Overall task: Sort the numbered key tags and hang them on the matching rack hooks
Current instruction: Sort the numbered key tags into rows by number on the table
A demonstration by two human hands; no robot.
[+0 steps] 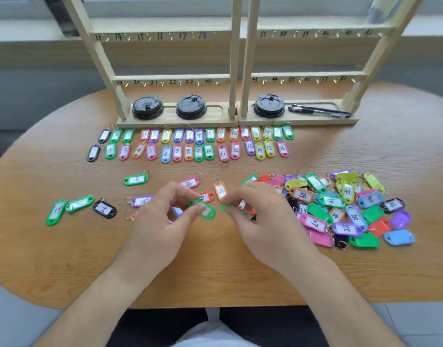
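In the head view, a green tag (207, 212) is pinched between thumb & forefinger of the left hand (163, 221). A second green tag (225, 208), partly hidden, is held by the curled fingers of the right hand (265, 219), both approx. at the middle of the table (65, 259). Two rows of tags (188, 151), nos. 1-16, are laid in front of the wooden racks (170, 77), and a mixed pile (345, 211) is seen just beside the right hand.
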